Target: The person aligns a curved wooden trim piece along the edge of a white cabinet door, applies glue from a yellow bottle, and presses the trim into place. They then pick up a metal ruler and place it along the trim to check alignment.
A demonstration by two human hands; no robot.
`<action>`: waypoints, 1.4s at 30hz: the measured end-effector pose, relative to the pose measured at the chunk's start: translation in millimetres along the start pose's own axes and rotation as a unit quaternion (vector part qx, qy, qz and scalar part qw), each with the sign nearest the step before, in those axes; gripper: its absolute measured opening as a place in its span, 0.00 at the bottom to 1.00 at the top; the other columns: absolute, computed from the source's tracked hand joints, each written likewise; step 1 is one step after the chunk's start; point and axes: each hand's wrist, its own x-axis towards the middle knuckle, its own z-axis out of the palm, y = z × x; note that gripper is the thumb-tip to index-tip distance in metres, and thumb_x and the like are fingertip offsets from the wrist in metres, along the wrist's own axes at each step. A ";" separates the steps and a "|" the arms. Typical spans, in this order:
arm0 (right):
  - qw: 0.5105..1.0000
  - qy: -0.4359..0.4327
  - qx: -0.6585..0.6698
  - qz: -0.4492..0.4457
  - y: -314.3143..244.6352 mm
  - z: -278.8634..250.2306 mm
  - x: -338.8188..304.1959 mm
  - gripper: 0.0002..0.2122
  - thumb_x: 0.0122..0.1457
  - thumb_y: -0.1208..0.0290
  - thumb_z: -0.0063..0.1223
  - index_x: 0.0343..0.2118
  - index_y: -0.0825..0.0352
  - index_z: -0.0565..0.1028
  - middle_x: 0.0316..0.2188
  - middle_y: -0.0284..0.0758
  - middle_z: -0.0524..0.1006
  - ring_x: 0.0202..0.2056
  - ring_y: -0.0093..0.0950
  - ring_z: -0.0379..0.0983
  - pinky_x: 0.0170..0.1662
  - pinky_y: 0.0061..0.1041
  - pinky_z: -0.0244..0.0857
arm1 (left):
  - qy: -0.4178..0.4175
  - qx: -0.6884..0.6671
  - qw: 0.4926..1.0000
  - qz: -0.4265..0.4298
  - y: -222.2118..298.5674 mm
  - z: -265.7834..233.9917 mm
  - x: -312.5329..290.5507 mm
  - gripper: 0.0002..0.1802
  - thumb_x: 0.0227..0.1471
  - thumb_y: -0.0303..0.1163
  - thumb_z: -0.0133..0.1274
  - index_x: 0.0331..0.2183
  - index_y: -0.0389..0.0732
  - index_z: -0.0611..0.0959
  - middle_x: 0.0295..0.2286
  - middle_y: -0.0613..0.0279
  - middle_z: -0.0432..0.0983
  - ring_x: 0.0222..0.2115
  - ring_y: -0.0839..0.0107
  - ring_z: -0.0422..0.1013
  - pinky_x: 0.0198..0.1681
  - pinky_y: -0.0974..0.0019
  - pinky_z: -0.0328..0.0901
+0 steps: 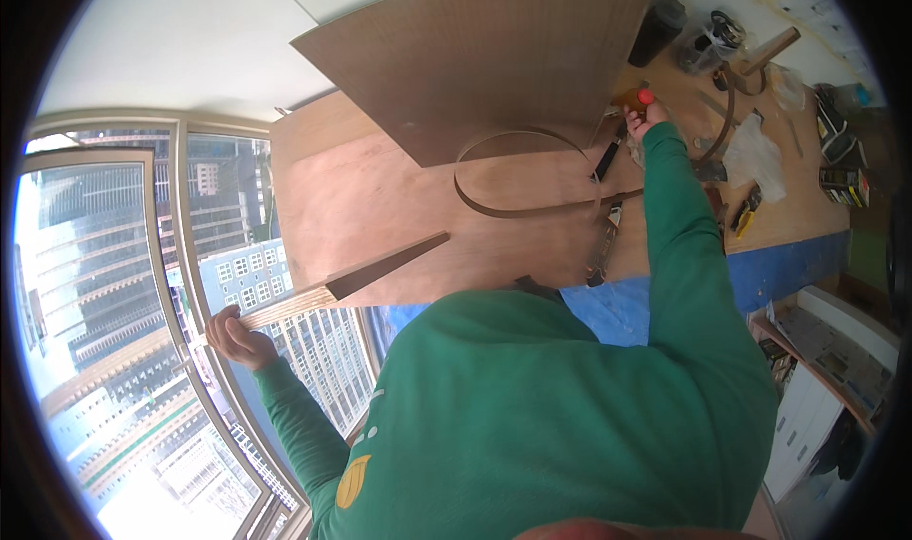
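My left hand [240,339], out to the left by the window, is closed around the end of a long narrow board [389,266]. That board has a pale layered edge and a brown face, and its far end reaches over the workbench. At the far right of the bench, my right hand [650,115] has its fingers curled at an amber bottle [627,97] with a red cap. Below this hand lies a black-handled tool [609,158]. A thin brown edging strip [532,214] forms a loop on the bench between my hands.
A large brown panel [484,65] leans over the back of the wooden workbench [351,198]. Right of my arm are a plastic bag [757,160] and yellow-handled pliers [747,215]. A black cup [657,33] stands at the back. Blue sheeting [608,310] covers the front edge.
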 end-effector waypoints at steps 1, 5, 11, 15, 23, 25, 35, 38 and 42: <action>1.000 -0.012 -0.019 -0.006 -1.0 0.3 6.3 0.14 0.66 0.50 0.51 0.43 0.55 0.76 0.30 0.37 0.80 0.20 0.21 0.68 0.20 0.17 0.57 | -0.001 0.002 1.000 -0.006 0.2 0.4 1.2 0.27 0.67 0.45 0.36 0.27 0.38 0.82 0.26 0.57 0.74 0.33 0.58 0.69 0.44 0.53 0.62; 0.996 0.083 -0.003 -0.029 -9.2 -0.2 39.9 0.21 0.68 0.44 0.48 0.51 0.56 0.71 0.33 0.37 0.80 0.21 0.23 0.69 0.21 0.20 0.61 | -0.001 -0.028 0.999 -0.030 3.2 3.9 5.8 0.26 0.65 0.44 0.37 0.27 0.38 0.82 0.26 0.56 0.73 0.33 0.57 0.68 0.44 0.52 0.61; 0.987 0.124 -0.100 -0.017 -32.6 -7.9 57.5 0.26 0.67 0.36 0.44 0.53 0.54 0.70 0.27 0.31 0.76 0.20 0.22 0.66 0.20 0.20 0.57 | 0.009 -0.012 1.000 -0.025 11.8 6.6 15.9 0.25 0.63 0.43 0.38 0.26 0.39 0.83 0.25 0.58 0.74 0.32 0.58 0.67 0.45 0.54 0.59; 0.987 0.053 -0.149 0.023 -36.1 -4.6 52.3 0.26 0.67 0.35 0.41 0.56 0.52 0.65 0.25 0.31 0.74 0.18 0.20 0.62 0.18 0.19 0.50 | 0.016 -0.005 1.000 -0.013 14.3 5.8 24.4 0.21 0.61 0.41 0.40 0.27 0.41 0.83 0.24 0.58 0.73 0.31 0.59 0.67 0.45 0.56 0.59; 0.975 0.098 -0.197 0.020 -34.8 9.3 33.7 0.28 0.68 0.35 0.38 0.59 0.52 0.64 0.28 0.33 0.76 0.19 0.20 0.62 0.21 0.17 0.53 | 0.031 -0.007 1.000 0.000 14.8 4.5 28.6 0.20 0.61 0.40 0.41 0.26 0.42 0.83 0.24 0.58 0.73 0.30 0.58 0.68 0.44 0.56 0.59; 0.972 0.112 -0.205 0.017 -33.0 13.2 23.9 0.30 0.68 0.34 0.35 0.59 0.54 0.65 0.28 0.33 0.76 0.18 0.20 0.61 0.20 0.17 0.51 | 0.035 -0.008 0.999 0.001 15.6 4.5 28.1 0.20 0.61 0.40 0.41 0.26 0.42 0.83 0.24 0.58 0.73 0.30 0.58 0.68 0.44 0.55 0.59; 0.956 0.153 -0.222 -0.119 -33.1 -7.3 -0.9 0.30 0.65 0.34 0.42 0.54 0.57 0.73 0.26 0.31 0.75 0.20 0.22 0.63 0.23 0.20 0.55 | 0.045 -0.019 0.999 -0.001 16.5 -0.2 25.6 0.20 0.60 0.42 0.43 0.25 0.41 0.83 0.24 0.58 0.74 0.31 0.57 0.69 0.44 0.55 0.60; 0.948 0.164 -0.163 -0.218 -19.8 -32.8 -5.9 0.24 0.66 0.43 0.49 0.47 0.63 0.77 0.25 0.29 0.72 0.20 0.23 0.63 0.24 0.22 0.56 | 0.048 -0.017 0.999 -0.003 17.1 -2.6 22.6 0.20 0.60 0.42 0.43 0.25 0.41 0.83 0.24 0.58 0.74 0.31 0.57 0.69 0.44 0.55 0.60; 0.927 0.175 -0.104 -0.316 15.8 -54.8 -46.3 0.17 0.67 0.57 0.54 0.41 0.69 0.77 0.24 0.27 0.69 0.22 0.22 0.64 0.25 0.23 0.58 | 0.062 -0.023 0.998 -0.001 18.4 -4.2 20.4 0.19 0.60 0.41 0.44 0.25 0.41 0.82 0.23 0.58 0.74 0.30 0.57 0.68 0.44 0.55 0.60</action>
